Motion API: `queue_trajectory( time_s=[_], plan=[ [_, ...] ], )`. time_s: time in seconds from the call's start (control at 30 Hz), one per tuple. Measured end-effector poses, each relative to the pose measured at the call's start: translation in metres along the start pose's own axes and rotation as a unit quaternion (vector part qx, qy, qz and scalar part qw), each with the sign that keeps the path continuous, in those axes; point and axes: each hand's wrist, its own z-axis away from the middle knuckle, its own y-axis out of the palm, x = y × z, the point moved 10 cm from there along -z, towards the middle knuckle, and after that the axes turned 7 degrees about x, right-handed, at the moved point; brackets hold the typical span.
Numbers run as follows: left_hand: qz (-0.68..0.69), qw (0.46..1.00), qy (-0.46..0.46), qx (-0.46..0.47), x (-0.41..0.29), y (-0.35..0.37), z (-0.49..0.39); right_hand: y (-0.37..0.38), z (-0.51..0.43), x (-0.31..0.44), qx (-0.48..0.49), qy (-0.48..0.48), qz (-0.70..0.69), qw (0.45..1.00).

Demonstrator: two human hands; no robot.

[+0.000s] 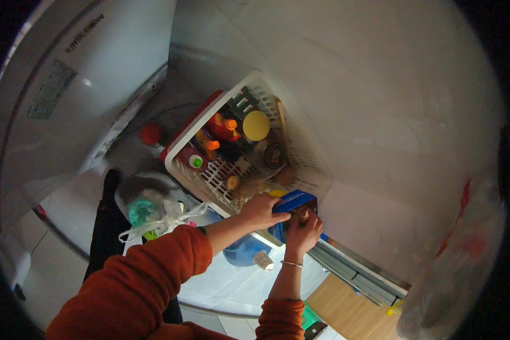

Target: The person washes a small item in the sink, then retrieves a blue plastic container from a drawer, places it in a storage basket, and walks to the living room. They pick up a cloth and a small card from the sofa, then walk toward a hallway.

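My left hand (pixel 261 211) grips the near left side of a blue cardboard box (pixel 298 199) at the right corner of a white plastic basket (pixel 204 123). The box is open towards me, with dark brown contents partly visible. The fingers of my right hand (pixel 302 233) reach into its opening; they hide what they touch. Inside the basket stand a container with a yellow lid (pixel 256 126), an orange-capped red container (pixel 225 126) and another orange-capped container (pixel 211 145). A bottle with a green-and-white cap (pixel 196 161) and a dark-lidded clear jar (pixel 276 156) are there too.
A large blue water bottle (pixel 240 250) lies below the basket. Beside it is a tied clear plastic bag (pixel 168 219). A white appliance (pixel 127 46) rises at left, and a pale wall (pixel 378 106) at right. Another plastic bag (pixel 446 276) hangs in the right foreground.
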Motion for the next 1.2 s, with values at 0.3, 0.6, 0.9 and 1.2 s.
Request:
queue_trajectory(
  time_s=[0.3,0.6,0.9,1.2],
  plan=[
    [0.045,0.998,-0.011,0.051,0.012,0.003,0.002,-0.04,0.011,0.074,-0.049,-0.092,-0.134,0.985],
    [0.076,0.972,0.009,-0.222,0.028,-0.101,0.038,0.063,0.014,0.175,0.289,-0.17,-0.32,0.886],
    [-0.081,0.993,0.02,-0.084,0.031,-0.087,0.049,0.221,0.04,0.152,0.467,-0.213,-0.053,0.857],
    [-0.035,0.992,0.051,-0.108,0.007,-0.094,0.065,0.224,0.043,0.149,0.461,-0.226,-0.057,0.856]
  ],
)
